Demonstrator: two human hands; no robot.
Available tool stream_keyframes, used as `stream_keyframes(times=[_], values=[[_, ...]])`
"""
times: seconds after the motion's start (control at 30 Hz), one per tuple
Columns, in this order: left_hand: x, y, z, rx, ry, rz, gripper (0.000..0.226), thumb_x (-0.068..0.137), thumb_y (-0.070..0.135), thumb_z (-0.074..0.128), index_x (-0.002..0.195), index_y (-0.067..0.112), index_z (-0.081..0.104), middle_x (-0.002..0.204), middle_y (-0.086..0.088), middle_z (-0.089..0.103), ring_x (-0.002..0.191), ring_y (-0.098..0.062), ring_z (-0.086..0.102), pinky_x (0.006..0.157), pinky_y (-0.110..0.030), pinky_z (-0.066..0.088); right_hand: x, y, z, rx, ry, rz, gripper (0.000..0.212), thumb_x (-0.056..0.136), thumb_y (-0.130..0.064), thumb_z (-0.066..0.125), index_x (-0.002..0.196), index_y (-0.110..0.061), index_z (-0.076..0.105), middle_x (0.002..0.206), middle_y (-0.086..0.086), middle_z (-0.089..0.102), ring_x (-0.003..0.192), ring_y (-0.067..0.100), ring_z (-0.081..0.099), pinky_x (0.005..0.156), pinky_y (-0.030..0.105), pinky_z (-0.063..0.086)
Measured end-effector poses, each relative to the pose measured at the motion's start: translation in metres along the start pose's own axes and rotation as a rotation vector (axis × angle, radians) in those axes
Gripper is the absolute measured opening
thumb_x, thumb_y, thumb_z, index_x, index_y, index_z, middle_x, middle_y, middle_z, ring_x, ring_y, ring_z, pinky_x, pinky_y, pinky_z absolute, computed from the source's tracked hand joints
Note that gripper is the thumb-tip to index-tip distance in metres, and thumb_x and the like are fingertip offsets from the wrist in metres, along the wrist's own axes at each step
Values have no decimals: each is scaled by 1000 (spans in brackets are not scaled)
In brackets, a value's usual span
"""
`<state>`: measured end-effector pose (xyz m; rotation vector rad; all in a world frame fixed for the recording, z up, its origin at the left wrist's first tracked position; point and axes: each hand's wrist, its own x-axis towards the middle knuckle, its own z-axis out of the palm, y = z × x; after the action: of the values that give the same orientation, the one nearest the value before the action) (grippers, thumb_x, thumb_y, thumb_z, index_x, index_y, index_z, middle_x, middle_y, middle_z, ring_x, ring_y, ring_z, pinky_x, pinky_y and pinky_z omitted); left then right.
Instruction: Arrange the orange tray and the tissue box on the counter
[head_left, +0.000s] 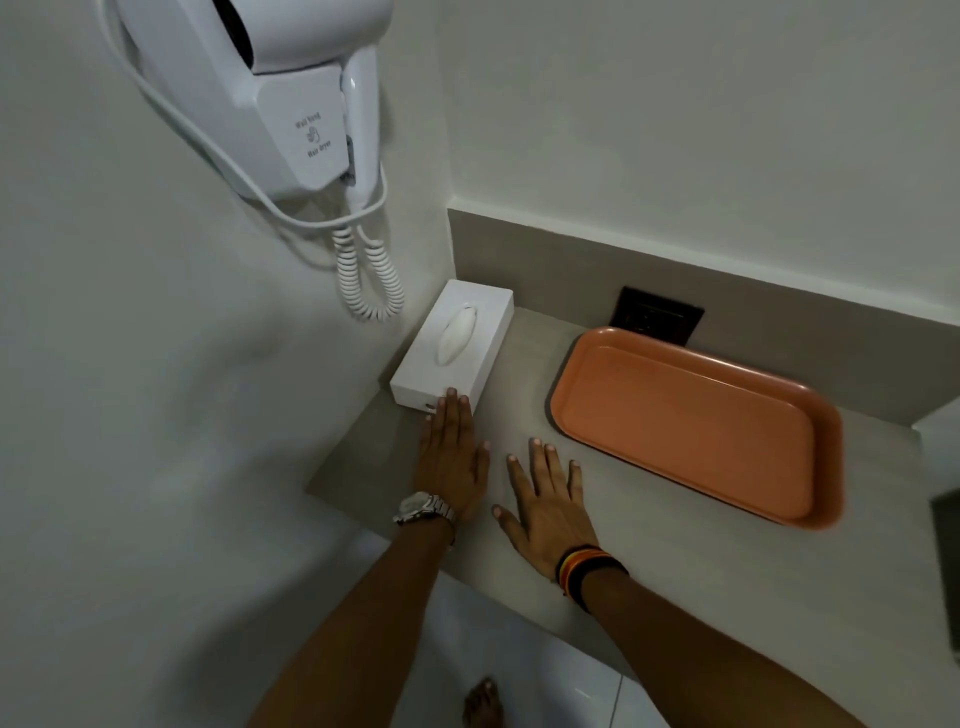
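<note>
Worktop (649, 545): both hands flat, fingers apart, left hand (449, 462) touching box (452, 345); light cardboard, grip the sides.

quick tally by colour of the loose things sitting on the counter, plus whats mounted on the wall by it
White: 2, the tissue box on the counter and the wall hair dryer
Orange: 1, the orange tray
Dark: 1, the wall socket plate
Total: 4
</note>
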<state>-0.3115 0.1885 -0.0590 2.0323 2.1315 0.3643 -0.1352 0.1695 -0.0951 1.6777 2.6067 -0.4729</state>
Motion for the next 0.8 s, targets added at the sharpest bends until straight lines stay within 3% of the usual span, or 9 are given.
stream_keyframes(times=[0.2,0.5,0.67,0.8], values=[[5,-7,-3,103,-36,21,74,104,34,29,162,2,-3,171,-17,-10,161,-29,-6,130,-45,-2,-9,1,4,-18,54,4,74,99,-68,8,161,-29,-1,170,12,-7,157,28,-10,124,56,-8],[33,-34,-14,204,-90,25,79,102,35,32,161,1,-7,170,-20,-17,160,-32,-10,130,-47,-1,-15,4,9,-11,137,13,69,102,-62,23,161,-28,16,170,8,11,158,26,6,124,54,3],[38,-31,-8,143,-114,-19,85,101,38,37,161,4,-12,169,-17,-23,160,-32,-12,128,-44,-11,-14,3,8,-34,91,25,70,102,-64,17,161,-29,12,170,6,7,158,25,2,125,55,2],[34,-17,-18,139,-129,-71,86,101,39,38,161,5,-14,170,-16,-21,160,-33,-9,129,-53,-1,-17,3,-1,-24,36,37,71,101,-64,12,162,-28,4,169,4,-7,158,26,-6,125,53,-8]])
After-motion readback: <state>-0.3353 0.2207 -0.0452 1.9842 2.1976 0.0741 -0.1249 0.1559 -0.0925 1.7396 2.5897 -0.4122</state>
